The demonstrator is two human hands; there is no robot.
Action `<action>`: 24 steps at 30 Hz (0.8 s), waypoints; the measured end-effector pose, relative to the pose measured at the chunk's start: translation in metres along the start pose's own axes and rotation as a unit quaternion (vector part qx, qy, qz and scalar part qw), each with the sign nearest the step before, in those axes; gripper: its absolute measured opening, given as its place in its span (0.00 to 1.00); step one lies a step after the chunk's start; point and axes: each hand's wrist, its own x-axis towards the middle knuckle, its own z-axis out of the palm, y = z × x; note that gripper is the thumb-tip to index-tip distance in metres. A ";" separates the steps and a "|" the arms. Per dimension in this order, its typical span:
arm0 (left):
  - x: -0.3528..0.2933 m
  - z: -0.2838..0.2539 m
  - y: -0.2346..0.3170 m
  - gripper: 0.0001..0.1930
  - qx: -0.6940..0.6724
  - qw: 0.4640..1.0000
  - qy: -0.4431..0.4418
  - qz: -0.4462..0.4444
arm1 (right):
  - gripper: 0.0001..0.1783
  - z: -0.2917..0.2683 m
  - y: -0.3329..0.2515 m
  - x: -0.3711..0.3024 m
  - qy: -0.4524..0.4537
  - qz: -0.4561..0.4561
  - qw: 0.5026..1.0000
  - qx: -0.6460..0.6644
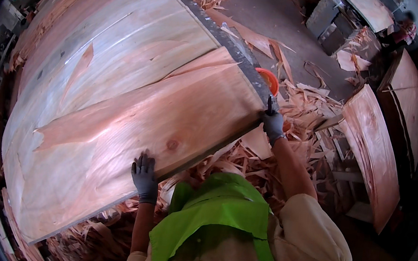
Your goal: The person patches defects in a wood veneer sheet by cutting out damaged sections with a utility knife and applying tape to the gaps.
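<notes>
A reddish-tan wood veneer sheet [190, 109] with a knot and a torn, pointed left end lies over a paler veneer sheet [125, 38] on a broad stack. My left hand [144, 179], in a grey glove with dark fingertips, rests flat near the stack's front edge, fingers spread on the veneer. At the right corner of the stack, my right hand [273, 123], also gloved, is closed beside the edge. A thin dark shape rises from it; whether that is a tool or a fingertip, I cannot tell.
Veneer scraps [307, 117] cover the floor to the right and beneath the stack's front edge. An orange-red round container [268, 80] stands by the right corner. Curved veneer sheets [374, 153] lean at the far right. Another person [406, 30] is at the upper right.
</notes>
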 end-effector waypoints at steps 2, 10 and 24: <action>0.001 0.003 0.008 0.18 -0.008 1.000 0.004 0.004 | 0.22 -0.005 0.006 0.004 0.018 0.013 1.000 0.014; 0.002 0.002 0.023 0.21 0.009 1.000 -0.019 0.017 | 0.10 -0.001 0.029 0.018 0.085 -0.051 0.992 0.081; 0.076 0.026 0.055 0.15 -0.128 0.986 0.073 -0.078 | 0.11 0.039 -0.044 -0.059 -0.005 -0.382 0.880 -0.283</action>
